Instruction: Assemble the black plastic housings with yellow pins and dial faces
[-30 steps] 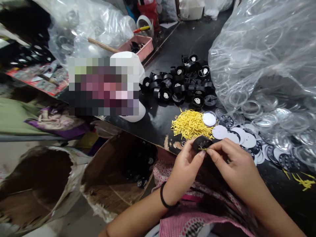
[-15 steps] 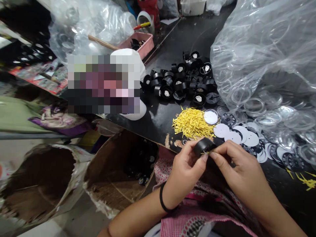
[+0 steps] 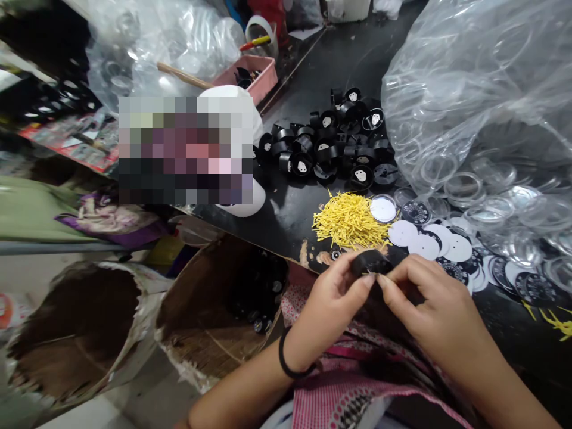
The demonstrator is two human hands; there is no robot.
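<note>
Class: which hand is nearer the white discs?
Right. The right hand is just in front of the white discs; the left hand is farther off, to the left.

Printed black discs, markings illegible

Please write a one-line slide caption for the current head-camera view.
The left hand holds a round black part, the right hand at its edge, near a heap of yellow pieces on the black table.

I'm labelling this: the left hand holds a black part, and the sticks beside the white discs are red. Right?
The sticks beside the white discs are yellow, not red, as the head view shows; the left hand does hold a black part.
</note>
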